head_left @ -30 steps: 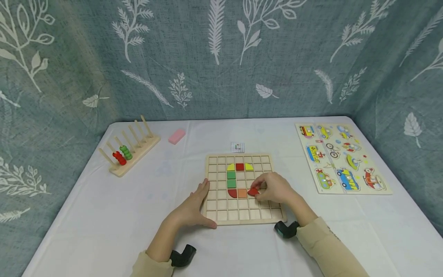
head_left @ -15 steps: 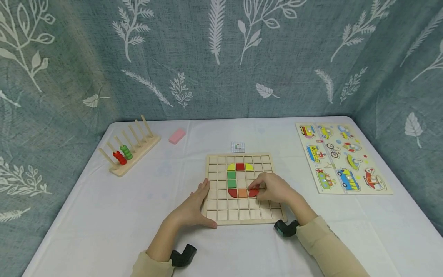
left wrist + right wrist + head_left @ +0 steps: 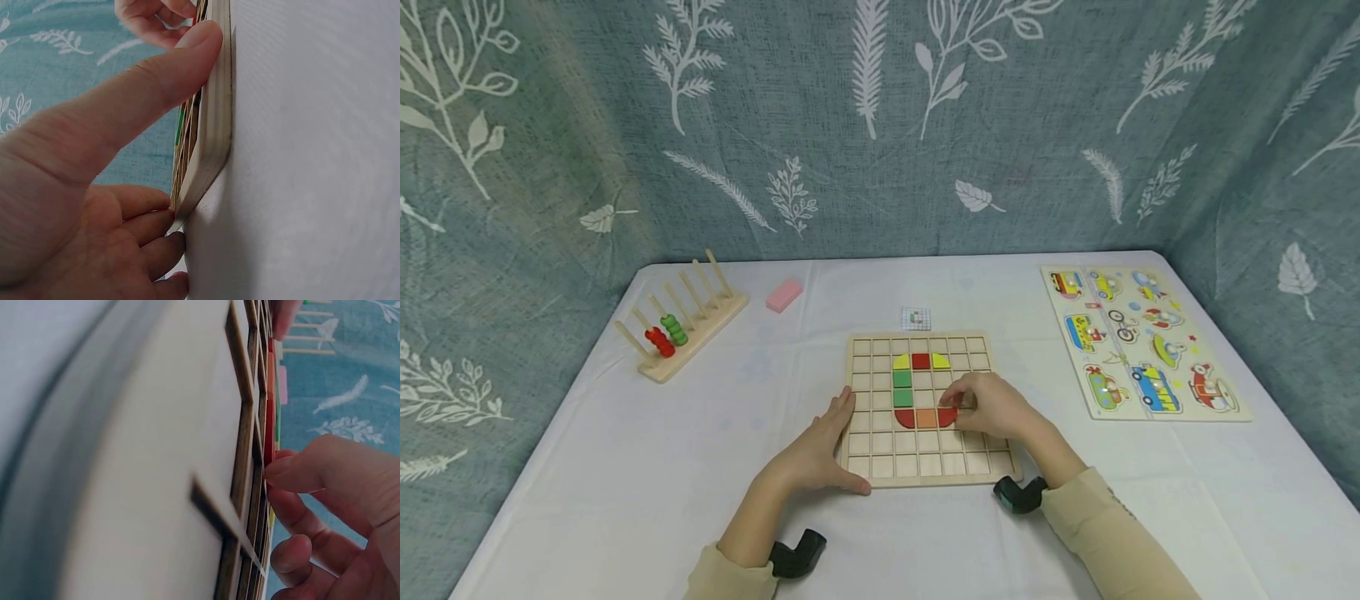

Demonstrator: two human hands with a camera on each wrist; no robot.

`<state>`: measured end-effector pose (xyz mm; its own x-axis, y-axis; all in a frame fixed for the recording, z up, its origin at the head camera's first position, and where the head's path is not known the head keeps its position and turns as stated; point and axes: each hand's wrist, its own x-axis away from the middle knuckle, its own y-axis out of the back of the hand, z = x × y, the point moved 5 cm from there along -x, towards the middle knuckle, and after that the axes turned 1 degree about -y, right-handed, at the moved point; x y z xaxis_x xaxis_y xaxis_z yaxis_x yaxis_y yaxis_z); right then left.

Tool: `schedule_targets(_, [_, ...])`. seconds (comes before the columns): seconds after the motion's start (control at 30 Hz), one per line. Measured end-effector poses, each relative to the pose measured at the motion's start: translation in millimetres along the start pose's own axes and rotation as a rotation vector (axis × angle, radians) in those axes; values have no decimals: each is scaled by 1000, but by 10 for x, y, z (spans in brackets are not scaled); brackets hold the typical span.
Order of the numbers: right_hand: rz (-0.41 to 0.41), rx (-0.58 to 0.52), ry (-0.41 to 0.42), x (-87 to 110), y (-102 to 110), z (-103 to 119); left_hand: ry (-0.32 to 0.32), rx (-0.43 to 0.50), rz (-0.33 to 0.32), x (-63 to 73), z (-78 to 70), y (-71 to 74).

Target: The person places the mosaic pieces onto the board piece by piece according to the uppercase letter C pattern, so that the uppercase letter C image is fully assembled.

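Observation:
A wooden grid board (image 3: 880,464) lies on the table in front of me. My right hand (image 3: 996,407) pinches a red rounded-corner tile (image 3: 947,417) between thumb and fingers, at the cell right of an orange square tile (image 3: 927,418). In the right wrist view, the thumb (image 3: 290,473) meets that tile's edge. My left hand (image 3: 812,450) rests against the board's left side and near corner, thumb stretched along the front edge. Another red rounded tile (image 3: 905,418), two green squares (image 3: 902,388), a red square (image 3: 921,361) and two yellow rounded tiles (image 3: 901,362) sit in the grid.
A small printed pattern card (image 3: 916,318) lies behind the board. Back left are a pegged wooden stand (image 3: 700,333) with red and green beads and a pink block (image 3: 784,295). A vehicle picture puzzle (image 3: 1150,346) lies on the right.
The red tile in my right hand has gone from tilted to flat and lined up beside the orange square. My left hand has stayed in place.

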<state>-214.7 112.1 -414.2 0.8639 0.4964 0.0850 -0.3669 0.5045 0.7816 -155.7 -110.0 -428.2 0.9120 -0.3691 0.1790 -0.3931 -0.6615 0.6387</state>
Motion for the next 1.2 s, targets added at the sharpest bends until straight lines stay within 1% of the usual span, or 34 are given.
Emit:
schedule_targets(0.17, [-10, -15, -21, 2, 4, 0, -3, 8, -5, 7, -2, 4])
schedule_targets(0.37, [-9, -23, -22, 1, 4, -6, 2, -5, -2, 12, 12, 1])
schedule_targets(0.57, [1, -55, -25, 0, -7, -24, 9, -5, -6, 28, 9, 3])
schedule_targets(0.77, [17, -73, -11, 19, -6, -26, 14, -6, 0, 33, 12, -7])
schedule_targets(0.97, [-3, -73, 13, 42, 45, -32, 11, -5, -3, 21, 1, 5])
schedule_targets(1.2, [-35, -80, 35, 81, 106, -84, 16, -6, 1, 15, 25, -18])
